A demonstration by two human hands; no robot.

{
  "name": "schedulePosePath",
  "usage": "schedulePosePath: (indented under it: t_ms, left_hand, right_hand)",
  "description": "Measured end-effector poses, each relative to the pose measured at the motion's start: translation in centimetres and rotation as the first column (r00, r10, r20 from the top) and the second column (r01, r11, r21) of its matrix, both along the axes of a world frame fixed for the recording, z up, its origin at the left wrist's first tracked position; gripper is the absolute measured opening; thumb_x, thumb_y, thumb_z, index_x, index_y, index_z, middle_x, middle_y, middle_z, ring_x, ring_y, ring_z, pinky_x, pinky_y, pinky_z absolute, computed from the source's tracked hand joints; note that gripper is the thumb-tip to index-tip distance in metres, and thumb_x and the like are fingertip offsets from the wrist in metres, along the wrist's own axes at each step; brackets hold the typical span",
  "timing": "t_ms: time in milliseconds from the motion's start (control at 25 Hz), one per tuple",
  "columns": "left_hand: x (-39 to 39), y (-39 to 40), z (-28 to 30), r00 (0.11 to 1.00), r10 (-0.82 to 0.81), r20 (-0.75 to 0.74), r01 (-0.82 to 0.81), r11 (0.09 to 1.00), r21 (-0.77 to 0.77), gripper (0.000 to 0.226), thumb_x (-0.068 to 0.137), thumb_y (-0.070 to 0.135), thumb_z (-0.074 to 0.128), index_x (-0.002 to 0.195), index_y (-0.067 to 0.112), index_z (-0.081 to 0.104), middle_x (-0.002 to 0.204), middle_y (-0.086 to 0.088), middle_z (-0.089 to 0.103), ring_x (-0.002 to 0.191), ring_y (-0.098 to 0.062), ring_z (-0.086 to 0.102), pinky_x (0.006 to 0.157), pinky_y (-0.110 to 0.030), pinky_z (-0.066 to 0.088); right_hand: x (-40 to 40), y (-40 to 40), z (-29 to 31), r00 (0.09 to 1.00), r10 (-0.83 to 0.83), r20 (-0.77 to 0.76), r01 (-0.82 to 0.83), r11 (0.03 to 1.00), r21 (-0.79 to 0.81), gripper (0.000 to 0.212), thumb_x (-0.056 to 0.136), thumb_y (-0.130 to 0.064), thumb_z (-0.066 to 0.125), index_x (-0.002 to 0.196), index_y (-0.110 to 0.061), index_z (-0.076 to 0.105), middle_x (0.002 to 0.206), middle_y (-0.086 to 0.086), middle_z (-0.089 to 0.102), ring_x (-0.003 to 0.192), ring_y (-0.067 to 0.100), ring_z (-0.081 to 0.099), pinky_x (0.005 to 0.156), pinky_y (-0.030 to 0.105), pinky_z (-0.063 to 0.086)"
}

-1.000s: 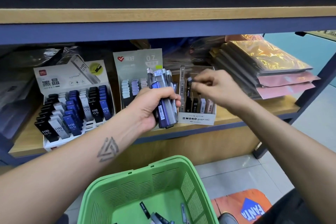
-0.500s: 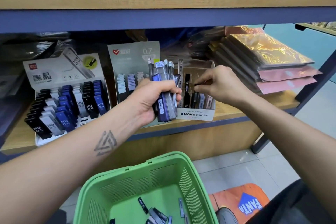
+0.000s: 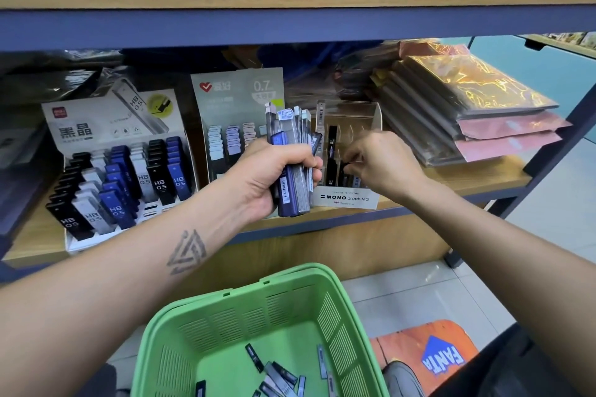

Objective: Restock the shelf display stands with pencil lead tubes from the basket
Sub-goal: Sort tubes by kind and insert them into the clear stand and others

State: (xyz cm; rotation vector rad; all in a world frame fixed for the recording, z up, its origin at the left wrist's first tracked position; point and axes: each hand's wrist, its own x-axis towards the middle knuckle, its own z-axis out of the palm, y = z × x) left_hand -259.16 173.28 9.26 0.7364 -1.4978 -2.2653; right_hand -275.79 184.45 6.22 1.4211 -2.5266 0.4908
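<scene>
On the wooden shelf (image 3: pixel 467 182) I see my left hand (image 3: pixel 267 180) gripping a bundle of lead tubes (image 3: pixel 290 151) while my right hand (image 3: pixel 382 164) pinches one tube into the MONO stand (image 3: pixel 346 198), so next I probably release and pick another.

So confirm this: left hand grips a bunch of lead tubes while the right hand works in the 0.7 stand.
Not quite. In the head view the left hand does grip the bunch of lead tubes, but the right hand works in the clear MONO graph stand, not the 0.7 stand.

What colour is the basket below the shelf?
Bright green, a slotted plastic basket, clearest in the head view.
</scene>
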Motion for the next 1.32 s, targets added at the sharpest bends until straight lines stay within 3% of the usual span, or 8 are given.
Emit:
schedulePosePath:
  t_ms: [320,400,440,520,560,800,1120,1320]
  left_hand:
    - [0.0,-0.4,-1.1,0.997,-0.069,0.025,0.067,0.996,0.065,0.014,0.081,-0.008,0.058,0.093,-0.006,0.066,0.087,-0.018,0.069,0.065,-0.021,0.065,0.064,-0.032,0.057]
    - [0.1,-0.3,-1.2,0.996,-0.082,0.027,0.080,0.993,0.087,0.019,0.081,-0.008,0.058,0.099,-0.007,0.064,0.088,-0.018,0.070,0.064,-0.020,0.065,0.062,-0.032,0.057]
    - [0.1,-0.3,-1.2,0.996,-0.087,0.030,0.083,0.992,0.091,0.021,0.081,-0.008,0.058,0.102,-0.006,0.064,0.088,-0.018,0.070,0.064,-0.020,0.065,0.061,-0.032,0.057]
    - [0.2,-0.3,-1.3,0.995,-0.094,0.035,0.090,0.991,0.094,0.023,0.081,-0.008,0.058,0.103,-0.005,0.066,0.088,-0.018,0.070,0.065,-0.020,0.065,0.061,-0.032,0.057]
    - [0.2,-0.3,-1.4,0.995,-0.097,0.032,0.094,0.991,0.091,0.023,0.081,-0.008,0.058,0.102,-0.004,0.067,0.088,-0.018,0.070,0.065,-0.021,0.065,0.061,-0.032,0.056]
    - [0.2,-0.4,-1.6,0.996,-0.041,0.074,0.035,0.996,0.076,0.030,0.080,-0.005,0.062,0.109,-0.005,0.067,0.111,-0.025,0.071,0.068,-0.021,0.067,0.063,-0.034,0.056]
    - [0.2,-0.5,-1.4,0.995,-0.012,0.096,0.005,0.998,0.069,0.017,0.081,-0.007,0.060,0.095,0.001,0.063,0.100,-0.022,0.074,0.066,-0.021,0.067,0.065,-0.034,0.057]
    - [-0.1,-0.4,-1.2,0.997,0.023,0.079,-0.028,0.998,0.060,0.013,0.080,-0.007,0.061,0.089,0.001,0.066,0.096,-0.021,0.074,0.066,-0.020,0.068,0.066,-0.032,0.058]
  right_hand:
    - [0.0,-0.3,-1.5,0.955,-0.036,-0.294,0.057,0.996,0.064,0.018,0.087,-0.009,0.064,0.090,-0.020,0.078,0.097,0.002,0.067,0.089,0.026,0.055,0.070,0.034,0.033]
    - [0.3,-0.5,-0.6,0.995,-0.009,-0.099,0.001,0.997,-0.083,0.014,0.091,-0.017,0.066,0.096,-0.020,0.080,0.096,-0.002,0.065,0.091,0.023,0.059,0.072,0.033,0.042]
    - [0.6,-0.4,0.4,0.980,0.049,0.194,-0.005,0.975,-0.220,0.013,0.093,-0.019,0.068,0.099,-0.018,0.079,0.093,-0.005,0.067,0.089,0.018,0.061,0.074,0.032,0.045]
    - [1.3,-0.2,1.8,0.588,0.311,0.747,0.018,0.918,-0.397,0.017,0.095,-0.021,0.068,0.104,-0.011,0.078,0.087,-0.003,0.072,0.083,0.013,0.063,0.074,0.028,0.047]
    - [1.6,-0.1,1.9,0.450,0.362,0.816,0.010,0.912,-0.410,0.019,0.094,-0.022,0.070,0.104,-0.008,0.077,0.086,0.002,0.073,0.082,0.014,0.063,0.075,0.031,0.048]
    - [1.6,-0.8,1.3,0.198,0.417,0.887,0.257,0.851,-0.457,0.015,0.092,-0.003,0.068,0.106,-0.003,0.074,0.091,0.013,0.075,0.082,0.020,0.071,0.080,0.030,0.055]
    - [1.4,-1.1,1.0,0.179,0.421,0.889,0.229,0.861,-0.454,0.022,0.096,-0.004,0.064,0.117,-0.002,0.064,0.082,0.014,0.068,0.055,0.018,0.059,0.045,0.022,0.046]
    - [0.2,-0.3,0.8,0.202,0.451,0.869,0.122,0.869,-0.479,0.015,0.092,0.008,0.063,0.103,0.004,0.072,0.092,0.016,0.072,0.076,0.015,0.068,0.073,0.019,0.056]
